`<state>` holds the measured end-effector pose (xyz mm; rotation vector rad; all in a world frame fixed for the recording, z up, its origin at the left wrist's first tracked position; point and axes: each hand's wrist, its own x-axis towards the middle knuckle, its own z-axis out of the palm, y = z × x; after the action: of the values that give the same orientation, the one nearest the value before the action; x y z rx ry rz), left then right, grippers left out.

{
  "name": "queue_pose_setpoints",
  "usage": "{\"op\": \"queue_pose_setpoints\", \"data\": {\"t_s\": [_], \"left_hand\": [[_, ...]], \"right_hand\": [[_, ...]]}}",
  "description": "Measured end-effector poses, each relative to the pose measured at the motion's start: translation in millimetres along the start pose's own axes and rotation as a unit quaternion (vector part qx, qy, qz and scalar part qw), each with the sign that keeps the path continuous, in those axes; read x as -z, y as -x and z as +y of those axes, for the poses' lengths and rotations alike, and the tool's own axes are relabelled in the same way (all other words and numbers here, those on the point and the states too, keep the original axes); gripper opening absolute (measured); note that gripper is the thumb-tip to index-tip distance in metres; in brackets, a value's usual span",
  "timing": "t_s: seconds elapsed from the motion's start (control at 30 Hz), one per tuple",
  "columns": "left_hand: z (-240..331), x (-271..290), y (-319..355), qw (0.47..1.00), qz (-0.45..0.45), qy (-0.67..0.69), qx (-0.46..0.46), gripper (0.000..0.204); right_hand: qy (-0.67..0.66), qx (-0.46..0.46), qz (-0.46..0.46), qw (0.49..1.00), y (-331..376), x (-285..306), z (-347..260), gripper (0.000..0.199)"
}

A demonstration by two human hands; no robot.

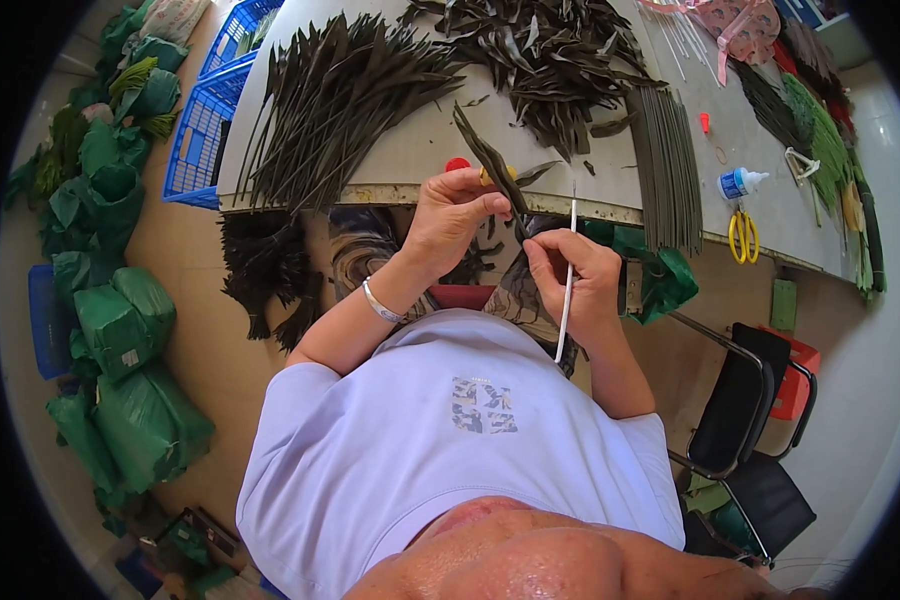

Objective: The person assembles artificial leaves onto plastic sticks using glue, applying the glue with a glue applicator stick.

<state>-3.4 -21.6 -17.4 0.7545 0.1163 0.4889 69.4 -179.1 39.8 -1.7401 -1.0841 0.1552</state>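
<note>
Leaf (491, 155), one, dark green, long and narrow, pointed at the far end; looks artificial. Handling, as judged: very light; thin and pliable across the blade, somewhat firmer along its length; low risk of slipping when pinched; liable to crease or fray if squeezed hard or pulled sideways. Best hold: the narrow near end for control, with a second light pinch partway up to keep the blade from twisting. Position: held up at the near edge of the desk (395, 172), in front of the body, slanting from upper left down to lower right, between the two hands. Left hand (448, 218): thumb and fingers drawn together on the leaf's lower half, the tip standing free beyond them. Right hand (592, 272): thumb and forefinger pinched at the leaf's near end; also carries a slim white stick (566, 305), roughly upright, across the fingers. A small yellow item (487, 177) shows beside the left fingertips; whether it is held cannot be told. Beyond the hands, on the desk: stemmed leaves (335, 95), left; loose leaves (555, 75), centre; bundled stems (667, 165), right.
</note>
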Motion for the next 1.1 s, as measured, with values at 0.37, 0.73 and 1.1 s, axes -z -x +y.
{"op": "queue_pose_setpoints", "data": {"t_s": [0.37, 0.73, 1.1], "left_hand": [[5.6, 4.4, 6.5, 0.997, -0.015, 0.053, 0.048, 0.022], [8.0, 23.3, 33.0, 0.997, 0.048, -0.005, 0.055, 0.008], [39.8, 35.2, 38.7, 0.993, 0.106, -0.05, 0.013, 0.008]], "right_hand": [[-0.036, 0.021, -0.025, 0.999, -8.5, -3.3, -1.8, 0.007], [-0.159, -0.081, -0.098, 0.979, -5.2, -30.5, 14.9, 0.007], [-0.275, -0.18, -0.13, 0.935, -58.0, -52.3, 53.8, 0.066]]}}
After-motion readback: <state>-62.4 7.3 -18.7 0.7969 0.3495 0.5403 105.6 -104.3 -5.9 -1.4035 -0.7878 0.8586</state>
